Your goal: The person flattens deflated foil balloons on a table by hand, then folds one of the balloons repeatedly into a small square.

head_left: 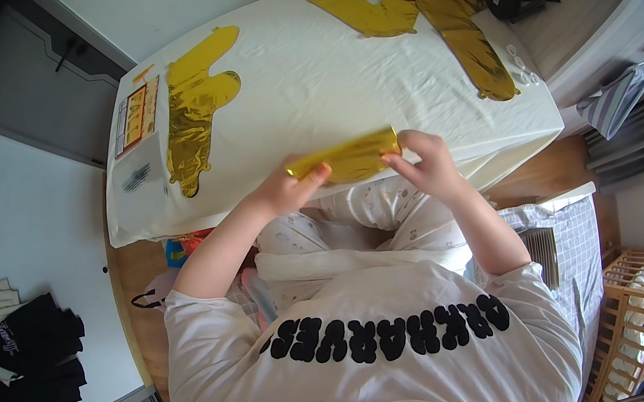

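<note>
Between my two hands, just over the near edge of the white-covered table [306, 81], is a folded gold foil balloon [350, 158]. My left hand [290, 189] is closed on its left end, the thumb lying on top of the foil. At its right end, my right hand [426, 159] pinches the foil between thumb and fingers. A flat gold foil balloon [200, 107] with rounded lobes lies on the left of the table. More flat gold foil balloon material [459, 36] spreads over the far right part, with a long strip reaching toward me.
At the table's left edge lie a printed card [138, 115] and a clear bag [136, 179]. A black device with antennas [505, 0] stands at the far right corner, near several small white discs [522, 65]. A grey checked bed [577, 257] is at my right.
</note>
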{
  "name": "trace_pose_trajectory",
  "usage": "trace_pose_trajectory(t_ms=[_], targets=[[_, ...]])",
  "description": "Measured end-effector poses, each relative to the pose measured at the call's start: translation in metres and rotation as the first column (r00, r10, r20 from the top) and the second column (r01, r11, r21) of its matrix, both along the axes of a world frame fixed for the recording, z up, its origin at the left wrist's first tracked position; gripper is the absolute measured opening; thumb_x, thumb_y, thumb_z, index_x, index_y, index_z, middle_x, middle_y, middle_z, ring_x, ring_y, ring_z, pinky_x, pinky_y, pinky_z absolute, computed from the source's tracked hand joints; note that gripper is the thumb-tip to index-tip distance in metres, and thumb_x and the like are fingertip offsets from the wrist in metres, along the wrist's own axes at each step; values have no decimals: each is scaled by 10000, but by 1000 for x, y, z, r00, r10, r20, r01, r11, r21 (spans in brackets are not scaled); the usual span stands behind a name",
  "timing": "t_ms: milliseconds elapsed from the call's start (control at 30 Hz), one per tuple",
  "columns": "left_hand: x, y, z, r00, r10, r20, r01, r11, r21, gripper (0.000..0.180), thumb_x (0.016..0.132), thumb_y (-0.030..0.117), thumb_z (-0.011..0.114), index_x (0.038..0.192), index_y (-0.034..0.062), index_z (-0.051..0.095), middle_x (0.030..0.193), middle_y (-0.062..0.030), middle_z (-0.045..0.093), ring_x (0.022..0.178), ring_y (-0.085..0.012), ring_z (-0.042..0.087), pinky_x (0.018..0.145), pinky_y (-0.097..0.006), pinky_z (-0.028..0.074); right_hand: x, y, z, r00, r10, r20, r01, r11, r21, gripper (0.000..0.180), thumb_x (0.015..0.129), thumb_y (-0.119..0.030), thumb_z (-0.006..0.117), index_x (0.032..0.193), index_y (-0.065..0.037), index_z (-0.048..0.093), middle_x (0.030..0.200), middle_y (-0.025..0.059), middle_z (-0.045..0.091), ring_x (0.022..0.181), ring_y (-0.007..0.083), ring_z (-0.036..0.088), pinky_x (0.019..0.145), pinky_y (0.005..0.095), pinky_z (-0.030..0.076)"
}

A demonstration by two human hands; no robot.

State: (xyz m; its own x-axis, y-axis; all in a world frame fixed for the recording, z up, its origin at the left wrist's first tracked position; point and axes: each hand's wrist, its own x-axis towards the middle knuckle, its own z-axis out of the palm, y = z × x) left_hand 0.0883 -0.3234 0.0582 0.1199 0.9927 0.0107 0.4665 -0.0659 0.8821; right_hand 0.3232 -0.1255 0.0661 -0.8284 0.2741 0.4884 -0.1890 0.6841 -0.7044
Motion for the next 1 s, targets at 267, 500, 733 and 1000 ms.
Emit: trace_pose_trajectory(t_ms=[267, 500, 733, 1000], targets=[[-22, 35, 23, 654, 499, 569, -376, 867, -327, 596, 1084, 471, 488, 1508, 55, 432, 1450, -97, 537, 1327, -166, 509, 1116, -342, 406, -65, 38, 31, 888, 150, 434, 183, 751, -634, 296, 1000, -269, 686, 1070, 18, 705, 918, 29, 703, 835, 108, 643, 758, 242, 502], [-53, 86, -11, 776, 482, -407, -327, 859, 395, 623, 1058, 376, 530, 1574, 72, 358, 1619, -150, 385, 1517, -326, 328, 1266, -461, 228, -95, 62, -1, 781, 5, 624, 286, 886, -365, 326, 949, -254, 710, 1048, 56, 718, 863, 89, 726, 729, 141, 665, 687, 279, 542], [-51, 101, -40, 673, 240, -700, -86, 965, 249, 642, 1052, 382, 494, 1603, 103, 319, 1665, -124, 314, 1549, -307, 265, 1261, -481, 210, -93, 54, -1, 758, -165, 631, 295, 950, -105, 369, 914, -283, 746, 1095, 37, 716, 887, 129, 735, 748, 202, 686, 721, 323, 548], [-47, 103, -37, 603, 187, -775, -59, 980, 190, 664, 1057, 449, 439, 1608, 105, 301, 1672, -112, 301, 1559, -305, 236, 1270, -490, 160, -107, 81, -18, 822, -147, 550, 364, 879, -309, 450, 895, -274, 771, 1202, 30, 644, 953, 140, 721, 755, 217, 714, 716, 331, 560]])
